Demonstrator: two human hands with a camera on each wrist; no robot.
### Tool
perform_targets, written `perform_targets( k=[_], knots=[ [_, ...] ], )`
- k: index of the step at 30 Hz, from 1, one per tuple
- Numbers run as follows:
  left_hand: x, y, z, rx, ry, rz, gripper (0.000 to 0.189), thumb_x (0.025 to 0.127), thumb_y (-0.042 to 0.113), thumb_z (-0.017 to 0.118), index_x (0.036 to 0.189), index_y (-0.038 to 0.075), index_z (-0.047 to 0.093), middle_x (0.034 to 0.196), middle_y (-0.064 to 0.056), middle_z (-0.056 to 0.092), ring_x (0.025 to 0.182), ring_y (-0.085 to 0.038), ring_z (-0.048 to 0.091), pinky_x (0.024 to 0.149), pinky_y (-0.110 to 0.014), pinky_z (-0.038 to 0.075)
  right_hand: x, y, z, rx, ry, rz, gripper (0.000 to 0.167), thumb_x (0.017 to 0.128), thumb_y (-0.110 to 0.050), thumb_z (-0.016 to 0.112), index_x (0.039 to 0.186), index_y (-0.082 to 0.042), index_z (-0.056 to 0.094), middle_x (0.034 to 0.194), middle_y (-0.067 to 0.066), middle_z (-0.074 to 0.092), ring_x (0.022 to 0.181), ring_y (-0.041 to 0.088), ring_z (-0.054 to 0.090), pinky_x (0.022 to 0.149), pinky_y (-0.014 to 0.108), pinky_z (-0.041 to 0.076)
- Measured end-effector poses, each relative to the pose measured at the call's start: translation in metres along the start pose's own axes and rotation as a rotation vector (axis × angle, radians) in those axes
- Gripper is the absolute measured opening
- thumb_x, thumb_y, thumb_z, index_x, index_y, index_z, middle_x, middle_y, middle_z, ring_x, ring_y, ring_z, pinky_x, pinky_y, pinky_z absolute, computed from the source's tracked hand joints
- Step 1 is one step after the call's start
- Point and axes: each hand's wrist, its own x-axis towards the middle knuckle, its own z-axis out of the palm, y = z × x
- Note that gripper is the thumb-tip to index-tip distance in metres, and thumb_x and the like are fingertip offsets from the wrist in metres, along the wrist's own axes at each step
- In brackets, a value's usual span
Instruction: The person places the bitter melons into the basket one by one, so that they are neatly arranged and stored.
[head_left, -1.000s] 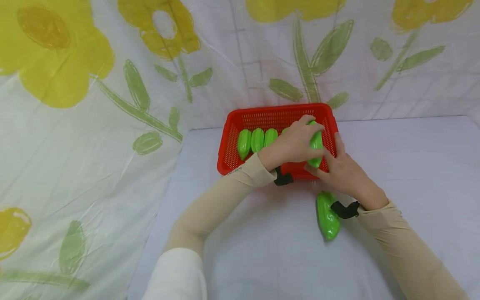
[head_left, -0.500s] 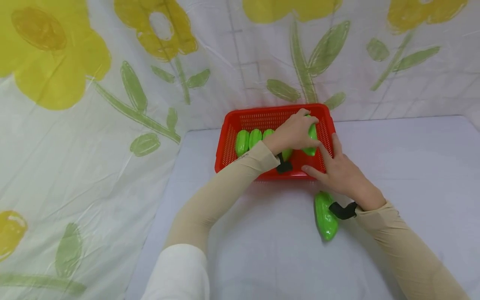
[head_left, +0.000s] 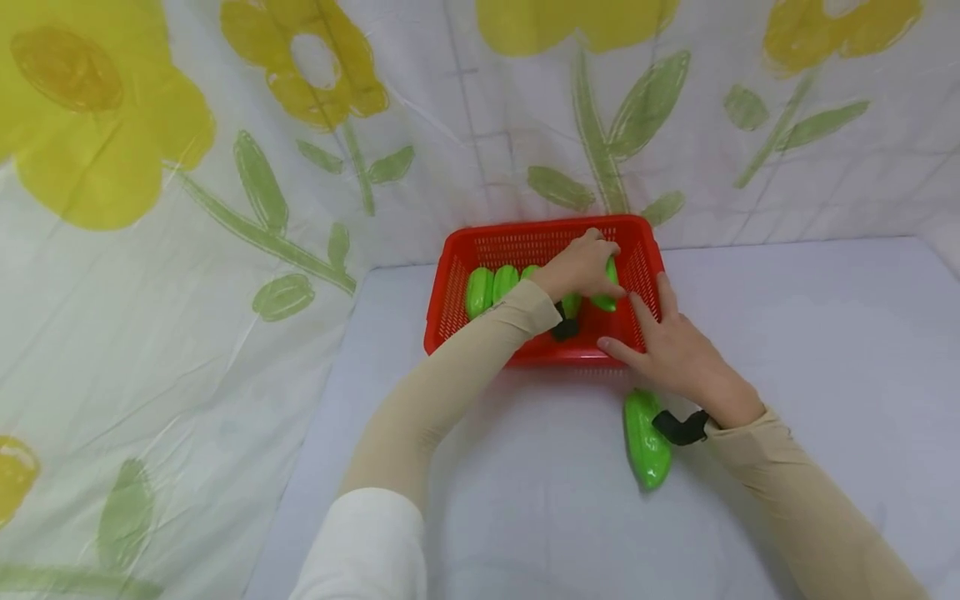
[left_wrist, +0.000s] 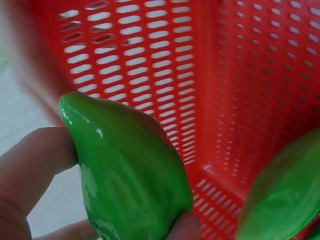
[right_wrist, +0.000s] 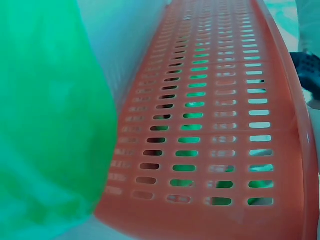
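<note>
My left hand reaches into the red plastic basket and grips a glossy green ribbed fruit near the right end. In the left wrist view, thumb and fingers lie around this green fruit, whose narrow tip points up and left. My right hand is at the basket's front right corner, fingers spread and fairly straight over the rim. Another such fruit lies on the table below the right wrist. It appears large and close in the right wrist view, beside the basket's slotted wall.
Several like fruits stand in a row at the basket's left, partly covered by the left forearm. The basket is on a white-covered table, close against a flower-printed curtain. Each wrist wears a black camera mount.
The left hand has lowered the fruit into the basket and moved slightly left, away from the right hand. The right hand's fingers, earlier at that fruit, now remain at the basket's corner.
</note>
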Motion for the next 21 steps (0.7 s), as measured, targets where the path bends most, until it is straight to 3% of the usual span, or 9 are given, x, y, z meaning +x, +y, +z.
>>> perform_targets(
  k=[9, 17, 21],
  knots=[
    [0.018, -0.006, 0.022, 0.019, -0.048, 0.014, 0.069, 0.095, 0.047, 0.073, 0.153, 0.015, 0.052, 0.16, -0.009, 0.044, 0.144, -0.023, 0.047, 0.116, -0.032, 0.044, -0.001, 0.0, 0.001, 0.003, -0.004, 0.007, 0.103, 0.098, -0.069, 0.052, 0.164, 0.003, 0.02, 0.169, 0.032, -0.011, 0.126, 0.063, 0.052, 0.096, 0.068, 0.052],
    [0.019, -0.007, 0.03, 0.006, -0.055, 0.012, 0.058, 0.093, 0.042, 0.076, 0.141, 0.013, 0.063, 0.144, -0.006, 0.057, 0.131, -0.018, 0.052, 0.104, -0.033, 0.052, -0.002, 0.0, 0.002, 0.005, 0.003, 0.003, 0.101, 0.098, -0.068, 0.052, 0.163, 0.004, 0.022, 0.169, 0.033, -0.009, 0.126, 0.064, 0.052, 0.098, 0.069, 0.05],
    [0.019, -0.011, 0.033, 0.007, -0.064, -0.012, 0.058, 0.092, 0.04, 0.078, 0.142, 0.014, 0.063, 0.145, -0.008, 0.056, 0.129, -0.019, 0.054, 0.101, -0.033, 0.054, -0.002, 0.0, 0.001, 0.005, 0.005, 0.004, 0.101, 0.098, -0.068, 0.052, 0.163, 0.003, 0.022, 0.169, 0.033, -0.009, 0.125, 0.063, 0.052, 0.098, 0.069, 0.051]
  ],
)
